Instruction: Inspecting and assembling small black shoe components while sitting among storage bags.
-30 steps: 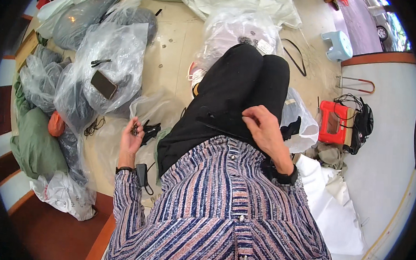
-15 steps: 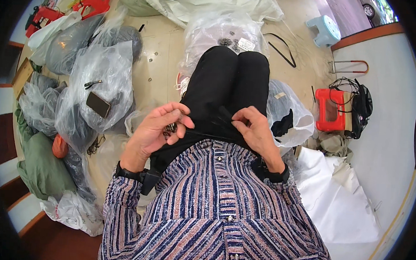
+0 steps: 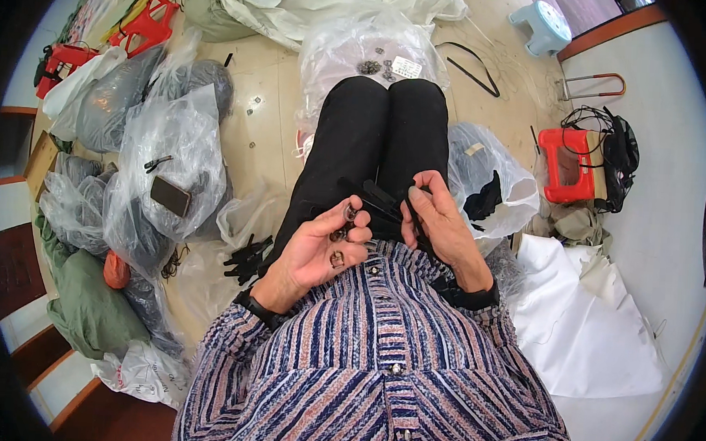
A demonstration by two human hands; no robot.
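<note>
Buckles [image 3: 336, 259] in left hand [image 3: 308, 252], strap [image 3: 379, 195] at right hand [image 3: 445, 229], above lap [image 3: 342, 145]; phone [image 3: 170, 196] on plastic bag [image 3: 189, 138], left; stool [image 3: 544, 36] ahead, far right.

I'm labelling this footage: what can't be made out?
Head view:
- Count of metal pieces: partly hidden by the left hand.
- Ends of the black strips: lost against black trousers.
- Shoe: mostly behind the trousers.
- Far side of white sheet: cut off by top edge.

Pale tiled floor [image 3: 274, 142] spans the upper middle; a brown-edged white wall [image 3: 668, 132] lines the right; a light-blue stool [image 3: 544, 32] stands at upper right.
</note>
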